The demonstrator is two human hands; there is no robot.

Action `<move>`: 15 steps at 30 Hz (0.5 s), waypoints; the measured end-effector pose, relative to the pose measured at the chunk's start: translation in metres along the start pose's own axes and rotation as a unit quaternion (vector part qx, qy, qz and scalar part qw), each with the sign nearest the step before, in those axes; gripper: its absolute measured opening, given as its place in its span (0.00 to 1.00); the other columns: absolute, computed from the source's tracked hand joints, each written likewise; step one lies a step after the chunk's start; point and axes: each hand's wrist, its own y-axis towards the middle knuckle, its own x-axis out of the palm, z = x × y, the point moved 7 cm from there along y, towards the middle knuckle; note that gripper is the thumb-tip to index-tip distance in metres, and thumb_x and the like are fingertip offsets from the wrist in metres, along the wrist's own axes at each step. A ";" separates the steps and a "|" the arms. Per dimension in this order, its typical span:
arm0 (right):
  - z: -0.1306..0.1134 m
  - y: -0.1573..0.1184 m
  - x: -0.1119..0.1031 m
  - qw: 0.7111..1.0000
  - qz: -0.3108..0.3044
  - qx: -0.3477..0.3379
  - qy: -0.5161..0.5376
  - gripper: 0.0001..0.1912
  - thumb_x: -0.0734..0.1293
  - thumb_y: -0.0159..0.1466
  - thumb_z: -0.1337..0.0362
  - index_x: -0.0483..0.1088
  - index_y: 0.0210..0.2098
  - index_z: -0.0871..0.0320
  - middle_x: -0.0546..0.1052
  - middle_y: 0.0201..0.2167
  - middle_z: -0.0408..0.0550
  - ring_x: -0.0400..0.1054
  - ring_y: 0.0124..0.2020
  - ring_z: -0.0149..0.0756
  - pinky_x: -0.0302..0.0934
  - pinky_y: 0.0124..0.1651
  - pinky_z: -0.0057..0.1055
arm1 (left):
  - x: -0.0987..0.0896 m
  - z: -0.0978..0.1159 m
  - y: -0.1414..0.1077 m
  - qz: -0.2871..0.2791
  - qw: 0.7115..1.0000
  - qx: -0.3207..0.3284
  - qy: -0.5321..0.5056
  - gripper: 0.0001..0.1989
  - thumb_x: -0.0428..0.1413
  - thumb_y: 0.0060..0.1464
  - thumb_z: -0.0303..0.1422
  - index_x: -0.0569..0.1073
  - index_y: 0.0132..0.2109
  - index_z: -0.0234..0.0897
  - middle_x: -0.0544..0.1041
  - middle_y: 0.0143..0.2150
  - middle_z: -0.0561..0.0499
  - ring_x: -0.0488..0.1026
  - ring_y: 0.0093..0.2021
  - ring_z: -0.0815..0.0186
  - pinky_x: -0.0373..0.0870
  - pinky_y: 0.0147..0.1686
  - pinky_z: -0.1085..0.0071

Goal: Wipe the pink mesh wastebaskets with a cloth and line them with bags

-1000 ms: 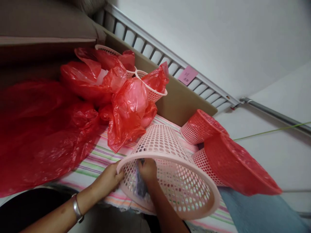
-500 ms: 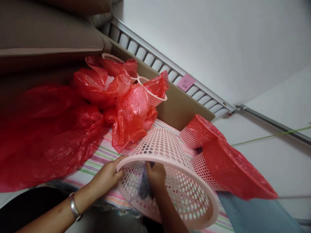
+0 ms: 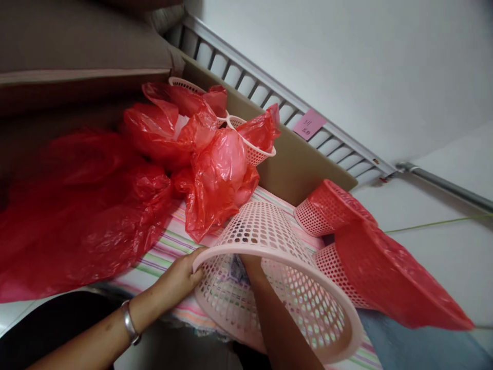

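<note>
Basket point(image 3: 304, 288), pale pink and perforated, tilts over striped cloth point(image 3: 169, 246) toward five o'clock, left hand point(image 3: 180, 280) pinching its rim point(image 3: 246, 248) at nine, right hand point(image 3: 251, 263) inside by bluish-grey fabric point(image 3: 237, 270), grip hidden and impossible to tell, with handwriting point(image 3: 307, 126) too small to read on a pink note point(image 3: 315, 119) toward two o'clock.

Illegible handwriting point(image 3: 307, 127) on pink note point(image 3: 313, 119)

The left hand point(image 3: 182, 280) bears a silver bangle point(image 3: 130, 324) at the wrist; both forearms point(image 3: 90, 338) bare.
</note>
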 end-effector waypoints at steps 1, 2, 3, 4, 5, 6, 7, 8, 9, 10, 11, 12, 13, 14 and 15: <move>-0.004 -0.007 0.001 1.000 -0.001 0.006 -0.013 0.13 0.59 0.63 0.60 0.71 0.41 0.58 0.75 0.42 0.53 0.66 0.49 0.43 0.56 0.55 0.45 | 0.000 0.000 0.000 -0.002 1.000 0.003 -0.002 0.21 0.47 0.47 0.23 0.70 0.49 0.34 0.78 0.40 0.48 0.74 0.41 0.61 0.68 0.44 0.69; -0.009 -0.017 0.002 1.000 -0.004 0.010 -0.026 0.13 0.60 0.62 0.60 0.72 0.40 0.59 0.75 0.41 0.54 0.66 0.49 0.45 0.56 0.54 0.45 | 0.000 0.000 0.000 -0.002 1.000 0.005 -0.003 0.21 0.47 0.47 0.23 0.70 0.49 0.34 0.78 0.40 0.48 0.74 0.41 0.61 0.68 0.44 0.69; -0.015 -0.030 0.003 0.999 -0.007 0.012 -0.037 0.13 0.61 0.60 0.61 0.72 0.40 0.59 0.75 0.40 0.55 0.67 0.47 0.47 0.57 0.53 0.45 | 0.000 -0.001 0.000 -0.001 1.000 0.006 -0.003 0.21 0.47 0.47 0.23 0.70 0.49 0.34 0.78 0.40 0.49 0.74 0.41 0.61 0.68 0.43 0.69; -0.021 -0.044 0.005 0.999 -0.012 0.008 -0.047 0.13 0.62 0.58 0.62 0.72 0.40 0.60 0.75 0.39 0.56 0.68 0.46 0.47 0.58 0.52 0.44 | 0.000 -0.001 0.000 0.000 1.000 0.006 -0.003 0.22 0.46 0.47 0.23 0.70 0.50 0.34 0.78 0.40 0.49 0.74 0.40 0.62 0.68 0.43 0.68; -0.028 -0.060 0.007 0.998 -0.018 -0.002 -0.057 0.14 0.62 0.56 0.64 0.72 0.41 0.60 0.75 0.39 0.56 0.68 0.45 0.47 0.59 0.51 0.43 | -0.001 -0.001 -0.001 0.002 1.000 0.007 -0.001 0.22 0.46 0.47 0.23 0.70 0.50 0.35 0.78 0.41 0.49 0.74 0.41 0.62 0.68 0.44 0.68; -0.035 -0.077 0.008 0.997 -0.023 -0.014 -0.068 0.16 0.62 0.55 0.65 0.71 0.42 0.60 0.75 0.39 0.55 0.68 0.44 0.46 0.59 0.50 0.41 | -0.001 -0.001 -0.001 0.005 1.000 0.009 0.002 0.24 0.46 0.46 0.23 0.69 0.52 0.35 0.78 0.42 0.48 0.74 0.41 0.62 0.68 0.44 0.68; -0.041 -0.092 0.009 0.996 -0.030 -0.029 -0.080 0.17 0.62 0.54 0.66 0.70 0.43 0.60 0.75 0.39 0.55 0.68 0.44 0.46 0.59 0.50 0.40 | -0.001 -0.002 -0.001 0.011 1.000 0.009 0.006 0.25 0.47 0.46 0.23 0.68 0.53 0.35 0.78 0.44 0.48 0.74 0.42 0.61 0.68 0.46 0.67; -0.045 -0.105 0.010 0.995 -0.034 -0.039 -0.090 0.17 0.61 0.54 0.67 0.69 0.44 0.60 0.74 0.40 0.55 0.67 0.44 0.46 0.59 0.49 0.40 | -0.001 -0.005 -0.002 0.020 1.000 0.006 0.009 0.26 0.48 0.47 0.24 0.67 0.56 0.35 0.78 0.45 0.47 0.74 0.43 0.61 0.67 0.47 0.67; -0.048 -0.115 0.010 0.994 -0.037 -0.044 -0.096 0.17 0.61 0.54 0.67 0.69 0.44 0.60 0.74 0.40 0.55 0.67 0.45 0.47 0.60 0.49 0.40 | -0.001 -0.008 -0.003 0.032 0.999 -0.002 0.008 0.27 0.49 0.48 0.25 0.64 0.58 0.34 0.77 0.47 0.46 0.74 0.45 0.60 0.67 0.48 0.66; -0.049 -0.122 0.010 0.994 -0.036 -0.045 -0.097 0.17 0.61 0.54 0.67 0.69 0.44 0.61 0.74 0.40 0.55 0.67 0.45 0.47 0.60 0.49 0.41 | 0.000 -0.013 -0.004 0.051 0.999 -0.013 0.001 0.28 0.50 0.48 0.27 0.62 0.59 0.33 0.77 0.49 0.44 0.74 0.46 0.60 0.67 0.49 0.65; -0.049 -0.125 0.008 0.994 -0.034 -0.042 -0.091 0.17 0.61 0.54 0.67 0.69 0.43 0.61 0.74 0.40 0.56 0.67 0.45 0.47 0.60 0.49 0.41 | 0.002 -0.019 -0.006 0.066 0.997 -0.025 -0.011 0.29 0.52 0.48 0.30 0.62 0.59 0.32 0.76 0.50 0.43 0.73 0.47 0.59 0.67 0.49 0.65; -0.049 -0.126 0.007 0.995 -0.031 -0.039 -0.080 0.17 0.61 0.54 0.68 0.69 0.43 0.61 0.74 0.40 0.56 0.67 0.45 0.47 0.60 0.50 0.41 | 0.007 -0.025 -0.008 0.072 0.996 -0.038 -0.026 0.29 0.54 0.48 0.32 0.63 0.58 0.32 0.76 0.49 0.42 0.74 0.47 0.58 0.68 0.48 0.66; -0.048 -0.125 0.005 0.997 -0.029 -0.036 -0.066 0.16 0.60 0.54 0.68 0.69 0.43 0.61 0.74 0.40 0.56 0.67 0.45 0.46 0.60 0.50 0.40 | 0.013 -0.031 -0.011 0.063 0.996 -0.055 -0.039 0.26 0.56 0.48 0.35 0.66 0.55 0.32 0.78 0.46 0.42 0.75 0.44 0.58 0.70 0.44 0.67; -0.047 -0.124 0.003 0.998 -0.027 -0.031 -0.049 0.16 0.60 0.54 0.68 0.70 0.42 0.60 0.74 0.40 0.55 0.68 0.45 0.46 0.60 0.49 0.39 | 0.022 -0.037 -0.013 0.041 0.995 -0.078 -0.047 0.23 0.55 0.49 0.38 0.69 0.51 0.31 0.80 0.39 0.43 0.76 0.38 0.58 0.71 0.38 0.67; -0.045 -0.122 0.002 0.999 -0.024 -0.025 -0.032 0.16 0.60 0.55 0.68 0.70 0.42 0.60 0.75 0.40 0.55 0.68 0.45 0.45 0.61 0.49 0.39 | 0.031 -0.042 -0.016 0.015 0.993 -0.106 -0.048 0.21 0.53 0.51 0.41 0.72 0.46 0.30 0.80 0.30 0.45 0.76 0.30 0.59 0.71 0.30 0.68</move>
